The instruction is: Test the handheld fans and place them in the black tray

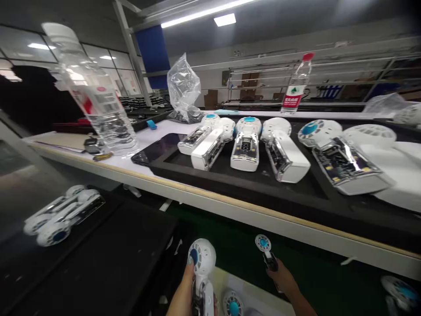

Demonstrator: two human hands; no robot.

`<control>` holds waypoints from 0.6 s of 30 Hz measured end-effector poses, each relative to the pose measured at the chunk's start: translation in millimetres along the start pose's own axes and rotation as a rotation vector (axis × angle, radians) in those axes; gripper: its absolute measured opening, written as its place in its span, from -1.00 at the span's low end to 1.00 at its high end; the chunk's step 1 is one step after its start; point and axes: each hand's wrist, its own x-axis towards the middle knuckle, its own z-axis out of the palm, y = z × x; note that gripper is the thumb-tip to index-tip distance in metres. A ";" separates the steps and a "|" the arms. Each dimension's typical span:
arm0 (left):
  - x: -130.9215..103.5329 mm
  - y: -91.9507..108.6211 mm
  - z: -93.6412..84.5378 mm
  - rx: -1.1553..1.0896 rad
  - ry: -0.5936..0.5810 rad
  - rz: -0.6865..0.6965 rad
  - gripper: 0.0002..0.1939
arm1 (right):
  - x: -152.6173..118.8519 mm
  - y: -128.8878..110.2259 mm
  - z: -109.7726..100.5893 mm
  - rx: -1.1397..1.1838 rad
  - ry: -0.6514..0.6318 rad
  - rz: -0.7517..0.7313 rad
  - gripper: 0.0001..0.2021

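Note:
My left hand (pixel 186 289) is closed round the handle of a white device (pixel 203 259) with a round head, its thumb by the blue centre. To the right, my right hand (pixel 283 278) grips the dark lower part of a smaller-looking white device (pixel 263 242) with a blue-centred round head. Below and between the hands, another round head with a blue centre (pixel 233 305) shows at the bottom edge. Several white devices with clear housings, one in the middle (pixel 245 149), lie in a black tray (pixel 210 182) on the shelf above.
The shelf edge (pixel 204 197) crosses the view above my hands. Two water bottles (pixel 95 94) (pixel 296 85) and a clear plastic bag (pixel 184 87) stand on it. At left, white devices (pixel 66 213) lie on a black surface (pixel 98 263). Another device (pixel 403 292) is at the lower right.

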 end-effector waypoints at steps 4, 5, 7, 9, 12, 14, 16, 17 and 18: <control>-17.2 -2.8 -9.3 -0.040 0.005 -0.021 -0.37 | -37.0 -21.6 12.5 0.213 -0.176 -0.052 -0.28; -22.8 -3.8 -10.5 -0.051 -0.001 -0.030 -0.34 | -52.8 -29.5 15.4 0.310 -0.225 -0.074 -0.28; -35.3 -3.4 -12.4 -0.077 -0.029 -0.062 -0.28 | -88.8 -47.3 22.2 0.568 -0.301 -0.095 -0.27; -49.1 0.7 -14.2 -0.109 -0.092 -0.118 -0.23 | -126.6 -67.5 31.1 0.835 -0.282 -0.085 -0.23; -70.2 11.0 -18.3 -0.160 -0.210 -0.181 -0.20 | -179.4 -98.9 46.9 1.086 -0.239 -0.099 -0.27; -82.6 18.1 -24.2 -0.177 -0.253 -0.187 -0.20 | -209.5 -116.7 57.9 1.206 -0.326 -0.085 -0.35; -92.5 24.5 -34.4 -0.181 -0.263 -0.189 -0.20 | -234.0 -130.0 69.5 1.277 -0.432 0.009 -0.34; -96.3 27.4 -41.1 -0.177 -0.257 -0.189 -0.21 | -243.8 -135.0 76.0 1.282 -0.466 0.083 -0.30; -99.5 30.3 -48.8 -0.171 -0.248 -0.184 -0.21 | -251.9 -139.5 83.0 1.273 -0.485 0.152 -0.27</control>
